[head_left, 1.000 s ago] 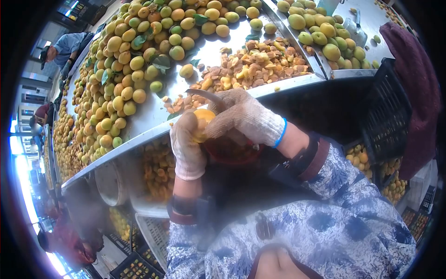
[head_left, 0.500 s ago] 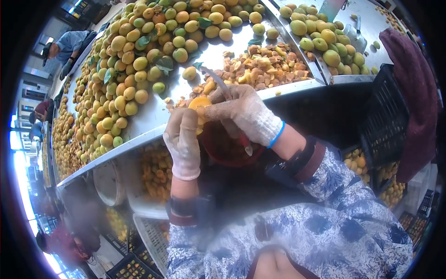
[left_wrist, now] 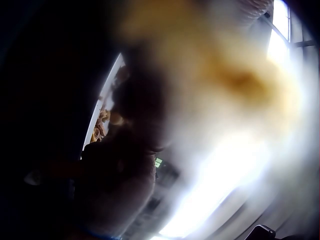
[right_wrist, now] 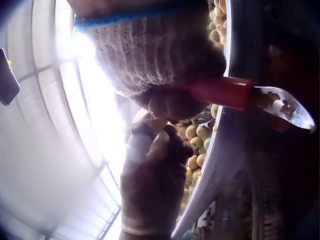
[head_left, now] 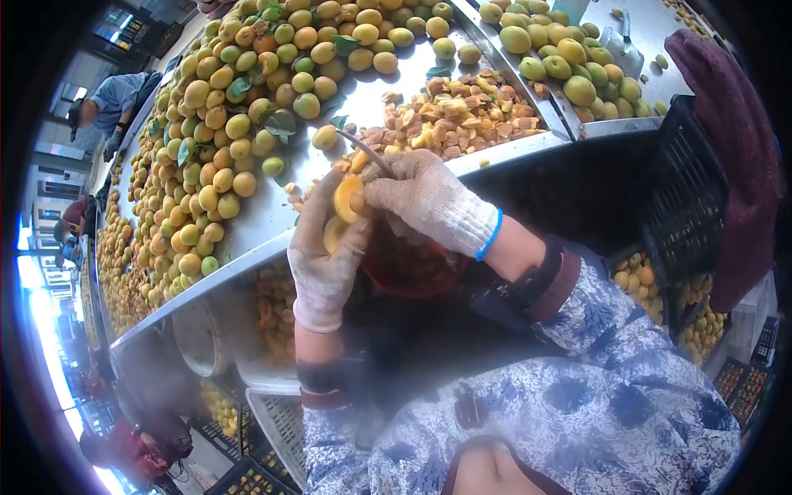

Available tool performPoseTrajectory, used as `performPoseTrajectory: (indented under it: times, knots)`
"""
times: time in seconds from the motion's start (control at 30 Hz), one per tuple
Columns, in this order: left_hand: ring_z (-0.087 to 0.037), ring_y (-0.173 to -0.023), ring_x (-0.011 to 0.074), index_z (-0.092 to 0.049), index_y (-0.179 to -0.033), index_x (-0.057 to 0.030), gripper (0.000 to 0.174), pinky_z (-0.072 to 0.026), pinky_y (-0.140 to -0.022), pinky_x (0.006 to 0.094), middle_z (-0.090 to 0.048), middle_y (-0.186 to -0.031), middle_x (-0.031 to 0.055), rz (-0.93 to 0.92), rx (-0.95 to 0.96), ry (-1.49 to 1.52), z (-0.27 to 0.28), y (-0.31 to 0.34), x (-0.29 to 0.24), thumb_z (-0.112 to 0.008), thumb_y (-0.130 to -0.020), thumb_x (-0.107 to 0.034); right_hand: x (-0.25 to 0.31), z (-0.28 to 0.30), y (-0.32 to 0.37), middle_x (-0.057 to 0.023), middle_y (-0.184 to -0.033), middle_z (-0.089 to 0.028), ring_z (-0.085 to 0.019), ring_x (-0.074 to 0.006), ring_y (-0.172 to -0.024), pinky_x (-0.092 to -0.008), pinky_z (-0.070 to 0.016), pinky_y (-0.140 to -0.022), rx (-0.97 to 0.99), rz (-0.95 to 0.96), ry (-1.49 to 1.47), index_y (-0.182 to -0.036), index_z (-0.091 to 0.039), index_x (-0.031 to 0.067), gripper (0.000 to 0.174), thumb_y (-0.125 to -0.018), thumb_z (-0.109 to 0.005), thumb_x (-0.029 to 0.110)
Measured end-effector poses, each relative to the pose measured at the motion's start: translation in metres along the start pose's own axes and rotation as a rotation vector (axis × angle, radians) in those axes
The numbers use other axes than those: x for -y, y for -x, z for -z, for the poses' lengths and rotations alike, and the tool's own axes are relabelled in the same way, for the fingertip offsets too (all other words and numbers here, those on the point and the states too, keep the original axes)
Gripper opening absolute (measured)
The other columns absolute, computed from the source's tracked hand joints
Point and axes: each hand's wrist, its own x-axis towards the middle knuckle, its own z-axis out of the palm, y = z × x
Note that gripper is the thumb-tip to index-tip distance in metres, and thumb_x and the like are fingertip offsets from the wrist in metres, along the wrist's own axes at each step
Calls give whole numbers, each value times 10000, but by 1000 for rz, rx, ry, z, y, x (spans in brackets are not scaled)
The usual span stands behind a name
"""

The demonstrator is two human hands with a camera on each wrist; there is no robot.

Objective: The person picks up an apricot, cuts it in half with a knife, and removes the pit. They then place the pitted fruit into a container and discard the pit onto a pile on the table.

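An apricot lies opened in the head view, its orange cut half (head_left: 347,199) at the fingertips of both hands and another piece (head_left: 333,234) lower down. My gloved left hand (head_left: 320,268) holds it between thumb and fingers. My gloved right hand (head_left: 429,198) grips a knife (head_left: 368,153), its curved blade rising toward the upper left. From that fist, in the right wrist view, comes the knife's red handle (right_wrist: 225,93) with a scoop-like metal end (right_wrist: 286,107). Right fingertips touch the apricot's cut face. The left wrist view is mostly dark and blurred.
Whole apricots (head_left: 223,128) cover much of the metal table, beside a heap of brown pits and scraps (head_left: 462,115). Below the hands sits a red container (head_left: 404,268). Black crates (head_left: 689,198) and a maroon cloth (head_left: 730,173) are at right. Other people stand at far left.
The apricot has gone from closed together in the left hand to spread into parts. The left hand has turned, its thumb now on the near side. The knife's blade has shifted in the right hand.
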Motion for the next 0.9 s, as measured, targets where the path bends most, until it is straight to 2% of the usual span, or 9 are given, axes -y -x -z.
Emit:
performPoseTrajectory:
  times: [0.07,0.17,0.2,0.27,0.3,0.37,0.5,0.63,0.9]
  knots:
    - [-576,-1054,187,-515,-1291,30,511,-454,-934,312,-604,-1169,132,-26,-6,-5,-2,1,5,-702,-832,-93,4,1,2,-66,-556,-565,-555,-143,-465,-289,-443,-437,18,54,53,-823,-633,-1,285,-813,-656,283]
    - [-591,-1065,205,-533,-1266,46,456,-473,-929,326,-608,-1183,143,-4,44,96,-3,3,11,-666,-840,-42,9,10,5,-84,-642,-638,-588,-152,-592,-322,-469,-541,56,235,498,-825,-667,-2,346,-805,-654,342]
    - [-608,-1057,217,-557,-1243,27,408,-495,-902,335,-633,-1142,148,-29,47,142,-9,4,8,-647,-851,-43,5,14,2,-80,-658,-645,-579,-141,-635,-329,-464,-572,128,330,475,-868,-690,17,344,-810,-654,354]
    - [-636,-988,298,-610,-1131,-43,296,-515,-836,360,-655,-1029,161,-92,121,-93,-3,7,4,-645,-838,-65,15,11,8,-45,-665,-634,-556,-94,-637,-297,-456,-555,123,114,490,-887,-703,4,324,-820,-659,318]
    - [-644,-936,270,-634,-1086,-21,253,-516,-816,347,-651,-1041,160,-111,102,-140,-2,9,2,-660,-843,-89,1,10,4,-22,-666,-622,-541,-79,-604,-264,-436,-514,148,303,348,-880,-695,0,293,-822,-666,285]
    - [-607,-935,355,-593,-1111,-17,338,-499,-821,384,-621,-1001,177,-209,114,-87,-2,9,8,-673,-788,-72,2,12,5,-8,-656,-592,-506,-72,-550,-248,-414,-481,119,49,375,-852,-668,16,176,-812,-650,186]
    - [-548,-944,423,-518,-1148,-25,450,-467,-817,448,-577,-968,203,-222,146,-123,-2,8,7,-656,-720,-44,5,3,11,15,-642,-567,-492,-63,-529,-214,-383,-462,117,-22,308,-842,-659,31,113,-807,-581,107]
    - [-560,-895,412,-508,-1074,-35,447,-473,-770,450,-576,-920,190,-237,37,-313,-9,11,10,-676,-659,-41,-24,-5,2,10,-666,-590,-511,-60,-536,-210,-394,-463,48,129,242,-934,-644,21,162,-805,-565,79]
    - [-572,-867,401,-484,-1038,-4,424,-478,-758,451,-571,-896,193,-247,-21,-312,-17,11,11,-675,-664,-67,-48,2,-8,-29,-890,-640,-581,-84,-780,-216,-476,-702,-22,261,62,-1039,-618,-36,243,-833,-493,-8]
